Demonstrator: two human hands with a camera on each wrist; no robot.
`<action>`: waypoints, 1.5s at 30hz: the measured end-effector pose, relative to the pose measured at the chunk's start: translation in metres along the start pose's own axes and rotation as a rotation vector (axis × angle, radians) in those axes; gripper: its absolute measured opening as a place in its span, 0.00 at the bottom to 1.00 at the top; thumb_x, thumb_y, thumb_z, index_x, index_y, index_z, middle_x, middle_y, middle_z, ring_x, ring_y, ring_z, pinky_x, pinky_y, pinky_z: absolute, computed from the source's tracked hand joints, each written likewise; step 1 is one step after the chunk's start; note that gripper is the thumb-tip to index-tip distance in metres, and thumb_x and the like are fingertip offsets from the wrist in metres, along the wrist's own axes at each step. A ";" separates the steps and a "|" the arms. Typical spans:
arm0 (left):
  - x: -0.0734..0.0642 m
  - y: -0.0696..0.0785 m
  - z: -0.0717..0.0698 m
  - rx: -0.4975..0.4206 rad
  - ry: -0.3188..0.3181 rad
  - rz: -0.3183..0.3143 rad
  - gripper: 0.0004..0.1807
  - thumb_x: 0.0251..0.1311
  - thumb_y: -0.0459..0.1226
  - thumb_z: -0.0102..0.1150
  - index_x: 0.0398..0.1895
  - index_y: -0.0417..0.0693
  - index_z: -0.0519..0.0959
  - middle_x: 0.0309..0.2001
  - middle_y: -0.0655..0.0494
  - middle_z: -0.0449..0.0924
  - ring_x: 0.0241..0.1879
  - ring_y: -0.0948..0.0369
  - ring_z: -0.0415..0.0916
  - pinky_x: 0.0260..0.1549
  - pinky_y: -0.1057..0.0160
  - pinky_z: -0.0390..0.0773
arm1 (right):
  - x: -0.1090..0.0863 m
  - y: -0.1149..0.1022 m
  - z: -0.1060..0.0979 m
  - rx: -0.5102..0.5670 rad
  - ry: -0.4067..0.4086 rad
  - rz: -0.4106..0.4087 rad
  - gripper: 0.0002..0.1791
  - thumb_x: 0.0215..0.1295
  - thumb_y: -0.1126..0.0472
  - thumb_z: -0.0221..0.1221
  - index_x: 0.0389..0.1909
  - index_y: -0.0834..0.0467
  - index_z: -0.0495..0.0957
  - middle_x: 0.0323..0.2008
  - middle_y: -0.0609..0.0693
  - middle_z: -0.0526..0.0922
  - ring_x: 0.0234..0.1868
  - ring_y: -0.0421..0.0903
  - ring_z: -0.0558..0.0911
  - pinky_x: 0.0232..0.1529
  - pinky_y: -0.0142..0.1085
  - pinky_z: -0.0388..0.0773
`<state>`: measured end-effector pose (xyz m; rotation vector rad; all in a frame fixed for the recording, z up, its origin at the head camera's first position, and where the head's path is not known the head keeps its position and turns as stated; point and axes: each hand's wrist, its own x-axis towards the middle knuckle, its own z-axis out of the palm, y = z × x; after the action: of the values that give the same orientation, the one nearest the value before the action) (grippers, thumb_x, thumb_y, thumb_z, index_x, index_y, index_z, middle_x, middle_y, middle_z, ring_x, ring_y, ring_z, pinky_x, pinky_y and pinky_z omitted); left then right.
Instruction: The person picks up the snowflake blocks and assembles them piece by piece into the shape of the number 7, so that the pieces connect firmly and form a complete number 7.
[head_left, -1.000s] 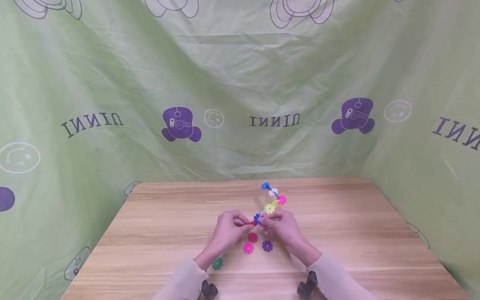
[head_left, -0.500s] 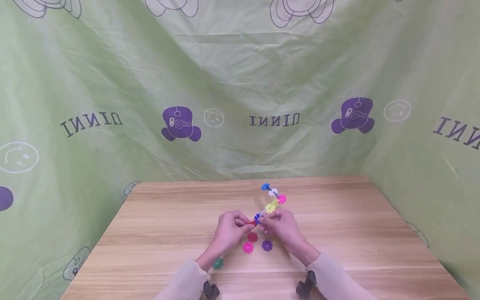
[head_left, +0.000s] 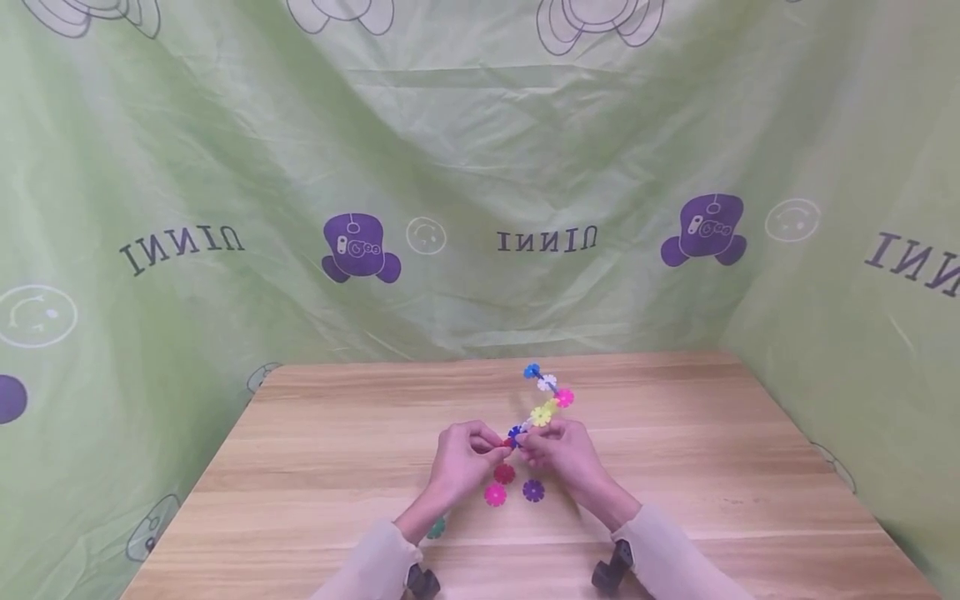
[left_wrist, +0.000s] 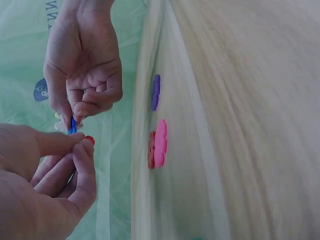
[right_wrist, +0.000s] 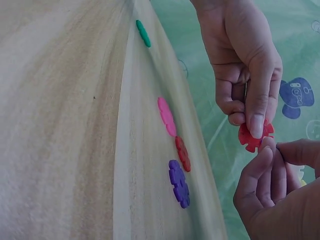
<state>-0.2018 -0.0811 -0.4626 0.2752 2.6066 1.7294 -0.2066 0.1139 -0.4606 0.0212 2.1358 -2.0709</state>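
Leaning forearms (head_left: 375, 560): both are slanting inward over the worktop (head_left: 322, 467).
Left grip (head_left: 461, 457): it's pinching a red disc (right_wrist: 250, 143).
Right grip (head_left: 562, 454): it's pinching a blue disc (head_left: 514, 436).

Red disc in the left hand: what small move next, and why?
I'd probably press the held red disc toward the blue disc: the left hand pinches the red one, the right hand the blue, and their edges sit close together.
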 end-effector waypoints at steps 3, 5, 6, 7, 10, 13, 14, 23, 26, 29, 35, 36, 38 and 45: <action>0.001 -0.003 -0.003 0.009 -0.032 0.016 0.05 0.59 0.33 0.75 0.35 0.45 0.86 0.31 0.52 0.91 0.33 0.62 0.87 0.31 0.69 0.85 | 0.001 0.001 -0.001 -0.005 -0.011 -0.011 0.11 0.67 0.68 0.66 0.46 0.71 0.83 0.35 0.61 0.91 0.33 0.45 0.88 0.38 0.34 0.88; 0.001 -0.005 -0.007 0.035 -0.055 0.039 0.05 0.59 0.34 0.75 0.36 0.46 0.87 0.33 0.53 0.92 0.34 0.63 0.86 0.33 0.69 0.85 | 0.001 0.002 -0.002 -0.013 -0.010 -0.007 0.10 0.68 0.68 0.66 0.46 0.71 0.83 0.37 0.63 0.91 0.34 0.46 0.89 0.39 0.35 0.89; 0.001 -0.006 -0.009 0.055 -0.066 0.052 0.05 0.59 0.34 0.75 0.36 0.47 0.87 0.34 0.54 0.92 0.35 0.63 0.86 0.34 0.69 0.85 | 0.001 0.002 -0.003 -0.018 -0.004 -0.007 0.10 0.68 0.68 0.66 0.46 0.71 0.83 0.37 0.64 0.91 0.34 0.47 0.90 0.39 0.36 0.89; 0.000 -0.006 -0.011 0.076 -0.075 0.066 0.06 0.59 0.35 0.75 0.37 0.48 0.87 0.34 0.55 0.92 0.35 0.63 0.85 0.35 0.69 0.85 | 0.001 0.002 -0.003 -0.023 0.002 -0.003 0.10 0.68 0.68 0.66 0.46 0.70 0.83 0.38 0.65 0.91 0.35 0.48 0.90 0.40 0.37 0.90; -0.002 -0.008 -0.020 0.133 -0.100 0.088 0.07 0.59 0.36 0.75 0.38 0.46 0.88 0.35 0.56 0.91 0.36 0.64 0.84 0.38 0.68 0.84 | 0.001 0.001 -0.006 -0.023 0.016 0.011 0.10 0.68 0.67 0.66 0.46 0.69 0.84 0.39 0.65 0.91 0.37 0.51 0.91 0.41 0.38 0.90; -0.006 -0.011 -0.031 0.168 -0.123 0.087 0.08 0.60 0.36 0.75 0.40 0.42 0.88 0.34 0.57 0.90 0.35 0.65 0.83 0.38 0.69 0.84 | 0.001 -0.001 -0.008 -0.017 0.017 0.017 0.11 0.68 0.66 0.67 0.46 0.68 0.83 0.38 0.64 0.91 0.38 0.52 0.91 0.42 0.39 0.90; -0.007 -0.012 -0.034 0.176 -0.130 0.087 0.09 0.60 0.35 0.74 0.40 0.41 0.88 0.33 0.57 0.90 0.34 0.65 0.83 0.37 0.69 0.83 | 0.000 -0.002 -0.009 -0.012 0.015 0.017 0.11 0.67 0.67 0.67 0.47 0.69 0.83 0.38 0.64 0.91 0.38 0.51 0.91 0.42 0.39 0.90; -0.025 -0.029 -0.060 0.218 -0.204 0.066 0.07 0.59 0.34 0.74 0.39 0.42 0.88 0.31 0.59 0.86 0.33 0.66 0.79 0.35 0.71 0.82 | 0.000 -0.005 -0.011 -0.010 0.031 0.023 0.11 0.67 0.67 0.67 0.46 0.68 0.83 0.38 0.63 0.91 0.37 0.51 0.90 0.43 0.41 0.90; -0.032 -0.035 -0.065 0.239 -0.259 0.045 0.08 0.58 0.36 0.75 0.39 0.45 0.88 0.31 0.61 0.85 0.33 0.67 0.79 0.34 0.72 0.81 | 0.000 -0.004 -0.010 -0.013 0.037 0.027 0.10 0.67 0.67 0.67 0.45 0.67 0.84 0.40 0.65 0.90 0.39 0.53 0.91 0.45 0.43 0.90; -0.039 -0.038 -0.071 0.274 -0.304 0.044 0.11 0.56 0.37 0.78 0.40 0.46 0.88 0.31 0.62 0.84 0.32 0.67 0.78 0.33 0.72 0.79 | 0.001 -0.003 -0.011 -0.012 0.039 0.034 0.09 0.67 0.67 0.67 0.45 0.67 0.84 0.41 0.66 0.90 0.40 0.54 0.91 0.46 0.44 0.91; -0.049 -0.044 -0.083 0.327 -0.338 0.060 0.15 0.53 0.42 0.80 0.41 0.47 0.88 0.32 0.63 0.82 0.32 0.68 0.75 0.32 0.71 0.77 | 0.002 -0.002 -0.010 -0.006 0.047 0.037 0.10 0.67 0.67 0.67 0.46 0.67 0.84 0.42 0.66 0.90 0.41 0.54 0.91 0.46 0.43 0.90; -0.050 -0.045 -0.085 0.333 -0.338 0.058 0.15 0.52 0.43 0.80 0.41 0.48 0.88 0.32 0.63 0.82 0.32 0.68 0.75 0.32 0.71 0.77 | 0.001 -0.002 -0.010 -0.006 0.046 0.036 0.10 0.67 0.67 0.67 0.46 0.67 0.84 0.42 0.66 0.90 0.40 0.53 0.91 0.46 0.43 0.90; -0.051 -0.047 -0.088 0.344 -0.335 0.060 0.16 0.52 0.44 0.80 0.41 0.48 0.88 0.32 0.64 0.82 0.32 0.68 0.75 0.32 0.71 0.76 | 0.001 -0.002 -0.010 -0.004 0.044 0.031 0.10 0.68 0.67 0.67 0.47 0.67 0.83 0.41 0.65 0.90 0.40 0.52 0.91 0.45 0.42 0.90; -0.050 -0.052 -0.098 0.379 -0.357 0.069 0.16 0.46 0.48 0.83 0.34 0.54 0.87 0.32 0.63 0.81 0.31 0.67 0.72 0.31 0.70 0.74 | -0.001 -0.003 -0.010 -0.003 0.034 0.024 0.12 0.68 0.66 0.67 0.48 0.68 0.83 0.39 0.62 0.91 0.39 0.50 0.90 0.45 0.41 0.90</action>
<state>-0.1696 -0.1972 -0.4761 0.6166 2.6472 1.0600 -0.2066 0.1243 -0.4575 0.0821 2.1473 -2.0680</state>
